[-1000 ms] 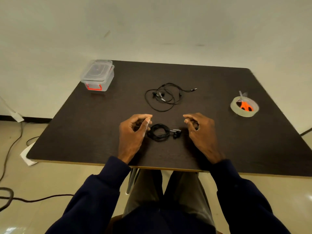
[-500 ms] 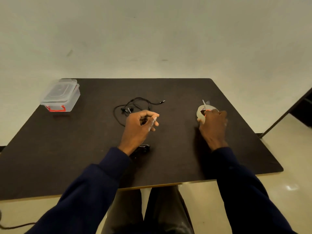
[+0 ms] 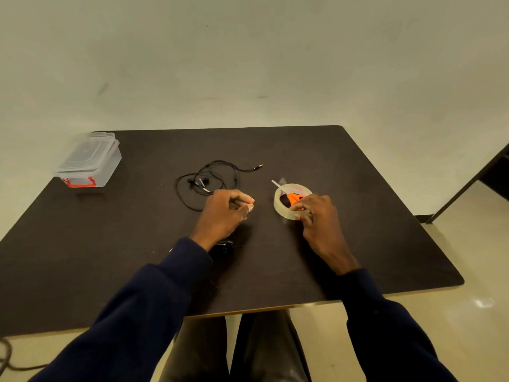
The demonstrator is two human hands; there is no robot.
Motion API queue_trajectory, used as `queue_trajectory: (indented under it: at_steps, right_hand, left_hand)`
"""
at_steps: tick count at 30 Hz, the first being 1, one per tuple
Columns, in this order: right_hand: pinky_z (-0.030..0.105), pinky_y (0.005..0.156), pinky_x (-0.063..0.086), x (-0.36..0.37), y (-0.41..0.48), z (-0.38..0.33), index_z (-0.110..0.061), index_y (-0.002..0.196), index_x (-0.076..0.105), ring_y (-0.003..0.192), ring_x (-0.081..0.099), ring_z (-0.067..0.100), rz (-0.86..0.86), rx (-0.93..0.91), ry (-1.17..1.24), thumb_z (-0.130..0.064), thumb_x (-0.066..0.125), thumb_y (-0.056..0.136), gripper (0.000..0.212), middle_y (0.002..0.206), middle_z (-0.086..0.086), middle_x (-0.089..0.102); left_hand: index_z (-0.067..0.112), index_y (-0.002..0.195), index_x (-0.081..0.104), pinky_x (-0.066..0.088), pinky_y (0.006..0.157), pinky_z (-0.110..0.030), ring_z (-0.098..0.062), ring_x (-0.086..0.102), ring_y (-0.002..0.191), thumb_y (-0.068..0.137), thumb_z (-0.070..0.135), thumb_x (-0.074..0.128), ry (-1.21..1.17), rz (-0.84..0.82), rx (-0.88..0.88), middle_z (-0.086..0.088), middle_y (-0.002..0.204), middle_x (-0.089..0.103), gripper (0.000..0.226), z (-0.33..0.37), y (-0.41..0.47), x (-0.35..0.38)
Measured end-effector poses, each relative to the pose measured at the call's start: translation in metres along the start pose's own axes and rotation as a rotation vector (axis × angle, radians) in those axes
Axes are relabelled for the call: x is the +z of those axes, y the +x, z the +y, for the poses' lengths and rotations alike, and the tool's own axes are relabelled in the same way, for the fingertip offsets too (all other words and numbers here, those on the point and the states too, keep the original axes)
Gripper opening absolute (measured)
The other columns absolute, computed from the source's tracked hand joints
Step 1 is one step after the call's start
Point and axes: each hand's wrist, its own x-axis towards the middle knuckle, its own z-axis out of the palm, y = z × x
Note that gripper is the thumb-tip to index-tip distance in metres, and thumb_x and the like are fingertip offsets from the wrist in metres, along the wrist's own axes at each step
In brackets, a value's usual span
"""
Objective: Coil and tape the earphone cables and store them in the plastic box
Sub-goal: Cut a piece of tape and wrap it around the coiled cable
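Dark table point(image 3: 110, 257). Clear plastic box point(image 3: 89, 161), lid on, sits at the far left corner, well apart from both hands. Loose earphone cable point(image 3: 206, 180) sprawls mid-table, long axis running left-right, plug end toward the tape roll point(image 3: 292, 201); the left hand is nearer it. Orange scissors point(image 3: 293, 197) lie across the roll. Right hand point(image 3: 319, 224) rests on the roll's near rim, fingers curled on it. Left hand point(image 3: 224, 213) hovers, thumb and forefinger pinched, possibly on a pale tape piece; too small to confirm. Coiled earphone point(image 3: 224, 245) lies under the left wrist, mostly hidden. Judgement: tape must come back toward that coil.
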Motion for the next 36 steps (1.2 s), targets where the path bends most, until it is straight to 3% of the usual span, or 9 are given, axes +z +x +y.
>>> queue_trajectory:
  at_steps: [3,7,11,14,21,24,28,32,36]
  right_hand:
    - [0.02,0.095,0.038,-0.001,-0.002,-0.007,-0.019,0.108,0.079,0.116,0.05,0.013,-0.136,0.034,0.136,-0.001,0.07,0.092,0.025,0.118,-0.006,0.069]
    - [0.013,0.089,0.039,0.004,0.002,-0.014,-0.024,0.109,0.079,0.114,0.051,0.008,-0.242,-0.039,0.203,-0.004,0.076,0.089,0.028,0.116,-0.014,0.066]
    - [0.021,0.094,0.043,0.015,0.01,-0.028,-0.023,0.109,0.079,0.114,0.053,0.007,-0.308,-0.096,0.242,-0.005,0.077,0.088,0.027,0.116,-0.014,0.066]
    - [0.025,0.097,0.046,0.024,0.018,-0.04,-0.022,0.108,0.079,0.114,0.054,0.007,-0.334,-0.145,0.243,-0.007,0.077,0.087,0.026,0.115,-0.015,0.066]
    - [0.024,0.1,0.047,0.04,0.035,-0.058,-0.023,0.108,0.079,0.116,0.054,0.003,-0.4,-0.215,0.258,-0.007,0.078,0.087,0.027,0.116,-0.015,0.066]
    - [0.024,0.098,0.049,0.042,0.038,-0.065,-0.021,0.105,0.08,0.114,0.057,0.004,-0.436,-0.219,0.315,-0.003,0.077,0.086,0.026,0.112,-0.013,0.07]
    - [0.022,0.078,0.056,0.05,0.048,-0.082,-0.017,0.112,0.077,0.09,0.064,0.006,-0.305,-0.187,0.322,-0.004,0.07,0.091,0.025,0.113,-0.003,0.071]
    - [0.034,0.09,0.053,0.065,0.067,-0.1,-0.028,0.122,0.072,0.103,0.055,0.009,-0.438,-0.214,0.044,-0.023,0.079,0.088,0.035,0.117,-0.007,0.067]
    - [0.038,0.091,0.055,0.069,0.079,-0.107,-0.026,0.112,0.077,0.106,0.059,0.014,-0.525,-0.159,0.048,-0.024,0.084,0.082,0.03,0.114,-0.002,0.068]
  left_hand:
    - [0.019,0.112,0.073,0.057,0.075,-0.015,-0.004,0.069,0.09,0.092,0.008,0.073,0.077,0.011,-0.041,0.009,0.105,0.071,0.023,-0.008,0.007,-0.005]
    - [0.014,0.125,0.068,0.051,0.065,-0.005,-0.007,0.07,0.093,0.087,-0.008,0.072,0.048,0.026,-0.107,0.003,0.12,0.068,0.044,-0.021,0.013,-0.022]
    - [0.017,0.138,0.06,0.055,0.081,-0.018,-0.015,0.064,0.116,0.084,-0.017,0.068,0.041,-0.1,-0.124,0.001,0.137,0.061,0.065,-0.029,0.018,-0.04]
    - [0.017,0.141,0.057,0.056,0.095,-0.028,-0.016,0.063,0.121,0.082,-0.02,0.068,0.045,-0.163,-0.099,-0.001,0.141,0.06,0.071,-0.034,0.022,-0.054]
    - [0.018,0.123,0.071,0.052,0.068,-0.006,-0.003,0.066,0.095,0.083,-0.012,0.073,0.156,-0.11,-0.045,0.003,0.114,0.07,0.05,-0.055,0.013,-0.072]
    - [0.019,0.114,0.075,0.051,0.07,-0.005,-0.001,0.067,0.091,0.083,-0.005,0.077,0.194,-0.063,-0.019,0.005,0.105,0.072,0.039,-0.063,0.008,-0.08]
    - [0.011,0.102,0.078,0.058,0.08,-0.014,0.0,0.073,0.086,0.084,0.001,0.08,0.146,-0.019,0.012,0.003,0.096,0.077,0.021,-0.067,0.001,-0.087]
    - [0.011,0.1,0.079,0.058,0.08,-0.015,0.0,0.074,0.084,0.081,0.004,0.083,0.139,-0.001,0.064,0.003,0.092,0.078,0.02,-0.068,0.0,-0.087]
    - [0.016,0.095,0.081,0.057,0.08,-0.015,0.0,0.073,0.085,0.084,0.01,0.081,0.14,0.029,0.071,0.008,0.089,0.078,0.012,-0.07,0.003,-0.089]
